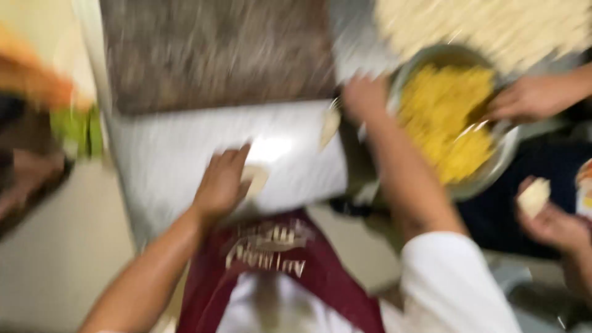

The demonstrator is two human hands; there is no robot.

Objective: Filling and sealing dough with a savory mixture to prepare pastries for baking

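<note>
The picture is heavily blurred by motion. My left hand lies on a white work surface, its fingers over a small pale dough piece. My right hand reaches forward to the near rim of a metal bowl filled with yellow shredded filling. Whether it holds anything is lost in the blur. A second pale dough piece shows just left of my right forearm. I wear a dark red apron over a white shirt.
Another person's hand reaches into the bowl from the right, and their other hand holds a pale dough piece. A dark brown slab lies behind the white surface. A heap of pale pieces fills the top right.
</note>
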